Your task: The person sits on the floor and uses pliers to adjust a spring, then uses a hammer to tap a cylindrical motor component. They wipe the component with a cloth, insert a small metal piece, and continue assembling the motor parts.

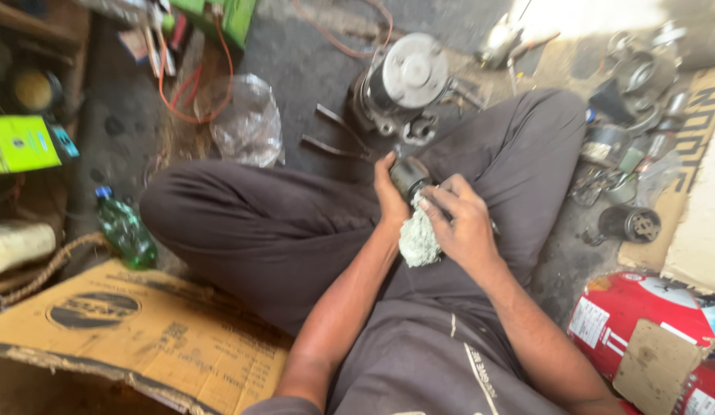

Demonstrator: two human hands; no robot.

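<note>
Down over our crossed legs, our left hand (390, 201) clamps a small dark cylindrical part (410, 176) while our right hand (463, 223) presses a pale rag (417, 240) against it. Flattened brown cardboard (142, 330) lies at left beside a green bottle (125, 230); a red canister (642, 307) with white labels sits at right.

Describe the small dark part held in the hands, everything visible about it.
The small dark cylinder looks like grimy metal, short and round, with a dull black surface. It sits above the lap, tilted, one end facing up and away. The left hand grips its side, thumb raised along it. The right hand presses a pale crumpled rag against its lower part, hiding that end. Finer details are too small to tell.
</note>
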